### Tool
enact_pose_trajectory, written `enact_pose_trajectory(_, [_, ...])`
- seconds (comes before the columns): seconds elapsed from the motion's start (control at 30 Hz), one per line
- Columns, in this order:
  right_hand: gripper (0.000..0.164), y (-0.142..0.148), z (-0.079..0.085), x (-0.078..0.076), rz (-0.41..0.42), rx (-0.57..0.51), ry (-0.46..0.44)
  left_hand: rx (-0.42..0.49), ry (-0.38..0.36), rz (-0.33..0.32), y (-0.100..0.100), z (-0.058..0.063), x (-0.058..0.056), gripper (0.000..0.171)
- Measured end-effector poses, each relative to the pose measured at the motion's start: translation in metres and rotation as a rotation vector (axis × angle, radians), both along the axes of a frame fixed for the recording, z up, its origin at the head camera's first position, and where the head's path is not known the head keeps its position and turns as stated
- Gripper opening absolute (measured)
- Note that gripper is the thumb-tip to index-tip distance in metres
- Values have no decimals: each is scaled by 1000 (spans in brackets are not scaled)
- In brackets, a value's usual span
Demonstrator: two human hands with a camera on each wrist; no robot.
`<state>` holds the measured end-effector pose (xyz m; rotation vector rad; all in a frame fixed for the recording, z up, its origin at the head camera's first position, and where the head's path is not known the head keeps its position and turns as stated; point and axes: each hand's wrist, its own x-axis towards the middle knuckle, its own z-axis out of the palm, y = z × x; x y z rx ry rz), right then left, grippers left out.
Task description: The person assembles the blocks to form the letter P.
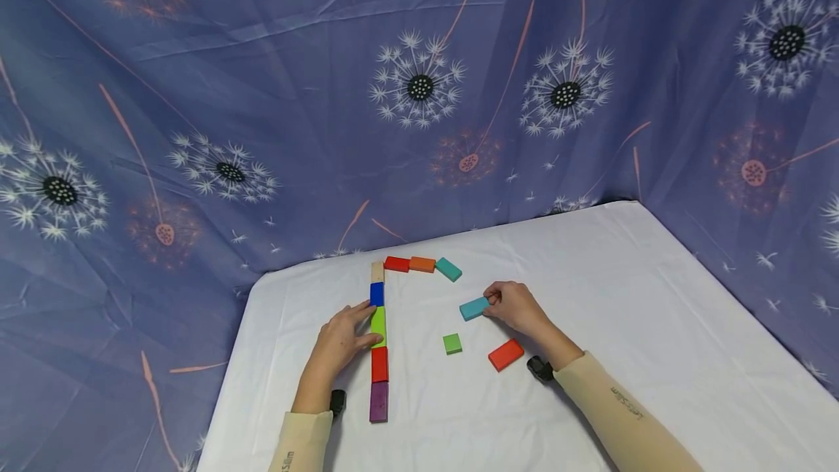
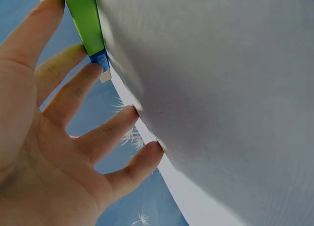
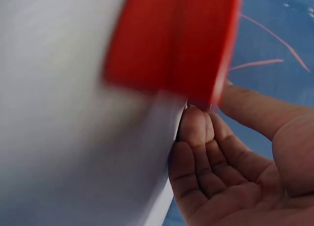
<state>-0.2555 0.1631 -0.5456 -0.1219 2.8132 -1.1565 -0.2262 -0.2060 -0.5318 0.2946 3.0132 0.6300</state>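
Observation:
A column of flat blocks lies on the white cloth: purple (image 1: 379, 403), red (image 1: 379, 365), lime green (image 1: 378, 328), blue (image 1: 376, 294) and pale wood (image 1: 377, 272). From its far end a row turns right: red (image 1: 397, 264), orange (image 1: 422, 264) and teal (image 1: 448, 269), the last one slanted. My left hand (image 1: 341, 339) spreads along the column's left side, its fingertips touching the lime green (image 2: 87, 22) and blue blocks. My right hand (image 1: 518, 307) pinches a light blue block (image 1: 473, 308) by its right end. In the right wrist view, a near red block (image 3: 171, 44) hides the pinched block.
A small green square block (image 1: 452, 344) lies between the hands. The loose red block (image 1: 506, 355) is just in front of my right hand. The white cloth (image 1: 590, 261) covers the table, and a blue dandelion-print curtain (image 1: 314, 115) hangs behind and beside it.

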Motion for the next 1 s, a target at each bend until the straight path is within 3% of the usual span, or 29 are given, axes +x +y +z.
enact_pose_trajectory(0.4, [25,-36,2,-9,-51,-8,19,-15,15,-11,0,0,0,69])
enact_pose_trajectory(1.0, [20,-63,1,-26,-96,-38,18,-22,6,-7,-1,0,-1,70])
